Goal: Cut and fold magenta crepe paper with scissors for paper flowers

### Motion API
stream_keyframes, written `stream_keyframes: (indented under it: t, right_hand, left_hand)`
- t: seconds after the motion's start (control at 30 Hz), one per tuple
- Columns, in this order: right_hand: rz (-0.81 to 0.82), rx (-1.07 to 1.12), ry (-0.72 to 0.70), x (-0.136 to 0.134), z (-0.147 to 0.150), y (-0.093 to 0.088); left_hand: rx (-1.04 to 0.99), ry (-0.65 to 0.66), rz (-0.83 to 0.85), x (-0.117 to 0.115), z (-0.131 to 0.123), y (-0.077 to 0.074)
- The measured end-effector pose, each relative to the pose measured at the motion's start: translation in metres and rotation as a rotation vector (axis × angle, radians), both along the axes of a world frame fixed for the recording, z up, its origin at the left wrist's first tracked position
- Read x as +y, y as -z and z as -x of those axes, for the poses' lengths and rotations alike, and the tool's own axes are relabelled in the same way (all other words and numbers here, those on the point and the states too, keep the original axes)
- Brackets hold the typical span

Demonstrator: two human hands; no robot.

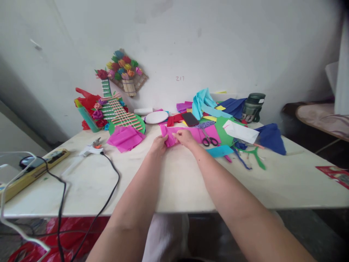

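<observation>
A long strip of bright pink crepe paper (196, 134) stretches across the table in front of me. My left hand (160, 142) pinches its left end, where the paper is gathered into folds. Just to the right, my right hand (184, 137) has its fingers closed on the same strip near the top edge. Scissors with black handles (209, 141) rest on the strip's right part, beside my right hand. A separate pink crepe sheet (127, 138) lies crumpled to the left of my hands. Behind the strip is a dark phone (190, 119).
On the left stand a flower-decorated paper guitar (125, 120), a glue gun (92, 148) with a black cord and a power strip (51, 160). Coloured paper scraps, a white packet (240, 131) and a dark green bottle (253, 108) are on the right. A wall blocks the back.
</observation>
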State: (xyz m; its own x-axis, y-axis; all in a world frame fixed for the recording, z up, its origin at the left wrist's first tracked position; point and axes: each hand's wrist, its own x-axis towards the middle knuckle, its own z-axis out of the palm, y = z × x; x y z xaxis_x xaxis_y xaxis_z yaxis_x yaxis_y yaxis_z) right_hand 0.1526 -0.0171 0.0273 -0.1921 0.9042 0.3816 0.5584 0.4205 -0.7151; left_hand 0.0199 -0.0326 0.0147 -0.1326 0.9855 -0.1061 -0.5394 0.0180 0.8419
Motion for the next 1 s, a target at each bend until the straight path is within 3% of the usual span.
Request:
stream_keyframes:
  t: [0.3, 0.47, 1.0]
  right_hand:
    - [0.424, 0.123, -0.062, -0.009, -0.001, -0.004]
    - [0.458, 0.246, -0.138, -0.012, 0.0, -0.003]
    - [0.518, 0.361, -0.059, -0.022, 0.001, -0.012]
  left_hand:
    - [-0.002, 0.026, -0.036, -0.001, 0.0, 0.0]
    - [0.027, 0.063, -0.048, -0.005, -0.002, -0.002]
    - [0.011, 0.059, -0.073, -0.008, -0.002, -0.005]
